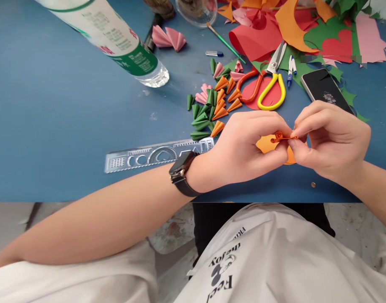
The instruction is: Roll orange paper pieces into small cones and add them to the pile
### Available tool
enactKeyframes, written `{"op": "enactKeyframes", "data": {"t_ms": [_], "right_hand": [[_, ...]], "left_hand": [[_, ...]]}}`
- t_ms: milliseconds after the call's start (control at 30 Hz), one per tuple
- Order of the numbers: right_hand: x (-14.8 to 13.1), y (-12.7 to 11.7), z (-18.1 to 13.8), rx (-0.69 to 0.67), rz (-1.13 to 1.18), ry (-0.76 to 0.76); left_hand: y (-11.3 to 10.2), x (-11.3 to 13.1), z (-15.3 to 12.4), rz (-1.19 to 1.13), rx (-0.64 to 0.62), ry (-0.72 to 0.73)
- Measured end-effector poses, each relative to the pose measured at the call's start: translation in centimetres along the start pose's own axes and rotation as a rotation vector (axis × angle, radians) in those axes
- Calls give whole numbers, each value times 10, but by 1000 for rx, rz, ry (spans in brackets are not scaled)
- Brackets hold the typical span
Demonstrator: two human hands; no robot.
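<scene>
A small strip of orange paper, curled into a roll at its left end, is held between my two hands just above the table. My left hand, with a black watch on the wrist, pinches the curled end. The flatter end is between the thumb and fingertips of my right hand. Beneath them lies a flat orange paper piece, partly hidden by my fingers. Beyond my left hand are several rolled paper cones in orange, green and pink.
Scissors with red and yellow handles lie ahead, a phone to their right. A clear ruler is left of my wrist. A large water bottle stands farther left. Cut paper scraps, a paintbrush and pen parts lie at the back.
</scene>
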State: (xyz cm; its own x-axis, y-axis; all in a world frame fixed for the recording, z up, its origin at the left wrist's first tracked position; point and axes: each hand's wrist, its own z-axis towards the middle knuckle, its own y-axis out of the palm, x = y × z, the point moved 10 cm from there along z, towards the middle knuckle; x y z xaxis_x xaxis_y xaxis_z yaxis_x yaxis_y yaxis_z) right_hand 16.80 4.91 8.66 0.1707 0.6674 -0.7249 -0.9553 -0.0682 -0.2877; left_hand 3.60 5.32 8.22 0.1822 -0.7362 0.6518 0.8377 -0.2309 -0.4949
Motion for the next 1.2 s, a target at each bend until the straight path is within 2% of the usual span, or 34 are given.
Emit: {"op": "enactKeyframes", "data": {"t_ms": [300,467,667,933,1067,1200], "right_hand": [[-10,-1,0,-19,-124,-71],[-6,0,2,-73,-90,-27],[-9,2,4,-140,-107,-75],[-13,3,8,-121,-91,-55],[-16,2,8,-104,-132,-108],[-19,-3,5,-29,-134,-261]], "left_hand": [[0,-4,0,57,5,-15],[0,-4,-1,82,-10,-5],[0,0,0,84,-18,16],[0,1,0,83,-33,0],[-4,7,2,36,-1,66],[-7,6,0,39,47,120]]}}
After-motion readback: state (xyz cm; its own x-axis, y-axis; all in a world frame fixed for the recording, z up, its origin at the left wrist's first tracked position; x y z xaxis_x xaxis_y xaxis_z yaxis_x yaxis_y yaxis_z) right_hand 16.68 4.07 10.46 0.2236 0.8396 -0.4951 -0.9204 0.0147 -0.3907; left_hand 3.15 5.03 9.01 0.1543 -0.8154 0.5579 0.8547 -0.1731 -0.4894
